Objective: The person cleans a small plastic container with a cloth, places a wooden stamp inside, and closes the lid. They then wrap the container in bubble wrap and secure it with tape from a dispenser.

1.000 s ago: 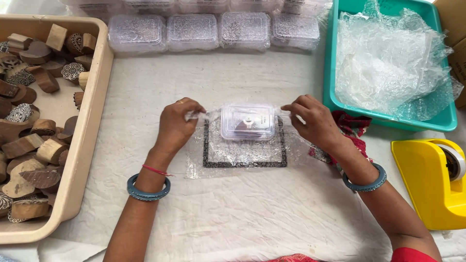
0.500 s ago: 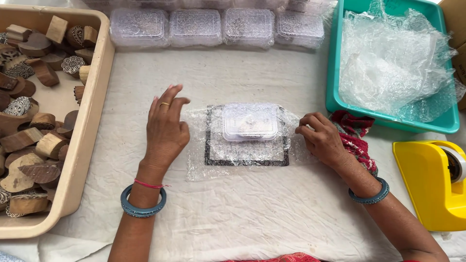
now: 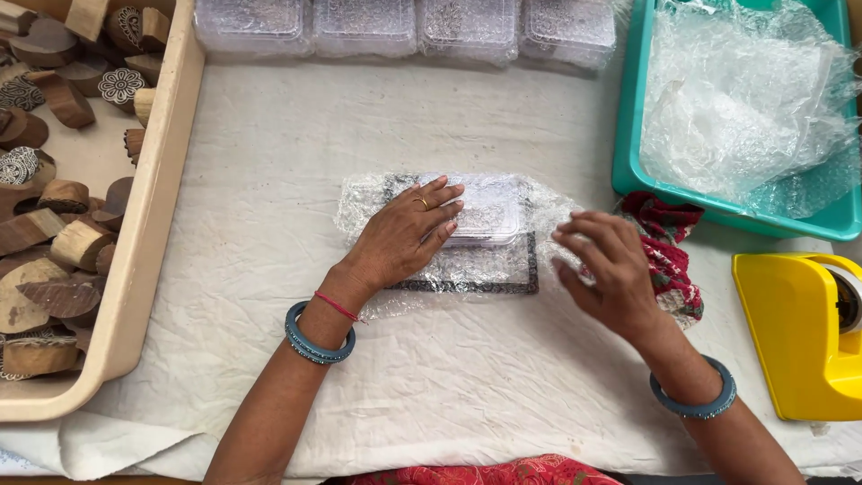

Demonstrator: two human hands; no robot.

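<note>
A small clear plastic box [image 3: 492, 208] sits on a sheet of bubble wrap [image 3: 361, 196], with the wrap folded over its top. Under the wrap lies a square mat with a black patterned border [image 3: 532, 268]. My left hand [image 3: 406, 232] lies flat on the wrapped box's left half, palm down, pressing rather than gripping. My right hand [image 3: 607, 271] hovers at the wrap's right edge with its fingers spread; the fingertips are blurred and seem to touch the film.
A beige tray [image 3: 148, 224] of carved wooden blocks runs along the left. Several wrapped clear boxes [image 3: 359, 22] line the back. At the right stand a teal tray [image 3: 626, 171] of bubble wrap, a red cloth [image 3: 672, 241] and a yellow tape dispenser [image 3: 795, 332].
Both hands let go of the wrap's corners. My left hand swung away, then came down flat on the wrapped box. My right hand opened beside the wrap's right edge.
</note>
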